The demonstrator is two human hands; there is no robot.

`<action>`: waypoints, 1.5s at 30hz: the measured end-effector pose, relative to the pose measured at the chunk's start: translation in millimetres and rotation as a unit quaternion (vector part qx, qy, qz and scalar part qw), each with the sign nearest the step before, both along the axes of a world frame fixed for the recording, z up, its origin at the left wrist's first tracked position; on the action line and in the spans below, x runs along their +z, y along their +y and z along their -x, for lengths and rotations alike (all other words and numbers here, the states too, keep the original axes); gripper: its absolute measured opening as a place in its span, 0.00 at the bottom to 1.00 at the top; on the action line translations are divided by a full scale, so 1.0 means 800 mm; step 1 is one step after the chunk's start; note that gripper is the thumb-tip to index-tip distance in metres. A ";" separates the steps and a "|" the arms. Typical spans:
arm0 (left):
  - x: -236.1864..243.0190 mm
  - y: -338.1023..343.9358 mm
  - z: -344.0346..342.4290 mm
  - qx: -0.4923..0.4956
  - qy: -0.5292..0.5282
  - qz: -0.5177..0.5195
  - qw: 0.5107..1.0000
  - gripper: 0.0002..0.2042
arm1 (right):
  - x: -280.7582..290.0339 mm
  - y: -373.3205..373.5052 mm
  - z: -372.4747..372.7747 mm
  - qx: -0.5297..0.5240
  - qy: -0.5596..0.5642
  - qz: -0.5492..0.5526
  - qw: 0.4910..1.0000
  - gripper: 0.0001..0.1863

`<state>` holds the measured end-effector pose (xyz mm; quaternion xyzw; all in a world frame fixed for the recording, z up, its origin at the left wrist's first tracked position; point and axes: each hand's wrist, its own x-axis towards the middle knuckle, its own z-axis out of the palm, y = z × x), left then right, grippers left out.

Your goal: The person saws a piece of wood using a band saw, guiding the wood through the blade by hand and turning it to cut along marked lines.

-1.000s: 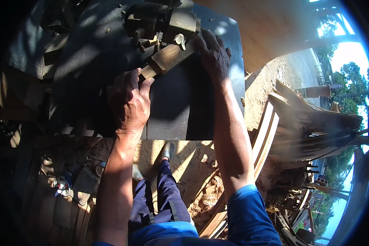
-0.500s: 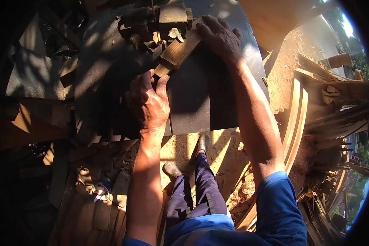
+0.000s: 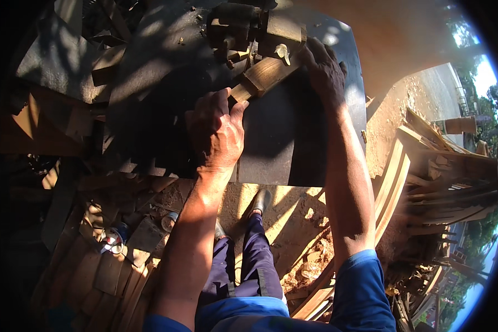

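A short wooden block (image 3: 265, 74), stepped at its near end, lies slantwise on a dark, flat work table (image 3: 265, 157). My left hand (image 3: 218, 130) pinches the block's near-left end between thumb and fingers. At its far-right end, my right hand (image 3: 325, 72) is closed over the wood, its fingertips partly in shadow. Right behind the block stands a blocky wooden fixture (image 3: 285, 26) with a pale wing-shaped piece (image 3: 283, 53) on its front. Small wood scraps (image 3: 238, 55) sit beside the fixture, left of the block.
Long curved wooden strips (image 3: 393, 185) lean at the right, near a larger lumber pile (image 3: 454, 182). Offcuts (image 3: 113, 271) and a can (image 3: 113, 239) litter the ground at lower left. Boards (image 3: 108, 63) stand left of the table. My legs (image 3: 252, 260) are below its near edge.
The view has shifted, so the table and fixture sit farther right in the picture. Against the fixture, the block and both hands have moved left. Both hands keep their hold.
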<state>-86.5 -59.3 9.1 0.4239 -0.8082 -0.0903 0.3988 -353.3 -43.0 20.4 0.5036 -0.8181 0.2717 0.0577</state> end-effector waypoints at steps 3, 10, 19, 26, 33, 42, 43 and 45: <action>-0.006 0.002 -0.002 -0.016 0.000 -0.024 1.000 0.14 | -0.009 0.000 0.004 -0.031 -0.017 0.004 0.999 0.33; -0.003 0.001 -0.005 0.006 -0.027 -0.012 1.000 0.15 | 0.003 -0.002 -0.005 -0.034 -0.029 -0.014 0.999 0.34; -0.006 0.003 0.001 0.001 -0.012 -0.033 0.999 0.15 | -0.003 0.000 0.000 -0.022 -0.033 0.008 0.999 0.34; -0.007 0.001 -0.001 -0.001 0.009 -0.028 1.000 0.15 | 0.000 0.000 -0.006 -0.044 -0.030 0.011 0.999 0.33; -0.006 -0.001 0.001 -0.001 0.005 -0.032 0.999 0.14 | -0.002 0.001 -0.001 -0.035 -0.025 0.019 0.999 0.33; -0.001 0.001 -0.007 -0.019 0.013 0.016 1.000 0.14 | -0.013 0.012 0.004 -0.033 -0.003 0.010 0.999 0.33; -0.004 0.005 -0.007 -0.022 0.005 -0.003 1.000 0.17 | -0.017 0.020 0.007 -0.035 -0.002 0.019 0.999 0.33; -0.012 0.011 -0.007 -0.019 0.007 0.044 0.999 0.20 | -0.022 0.042 -0.001 -0.056 0.003 0.023 0.998 0.31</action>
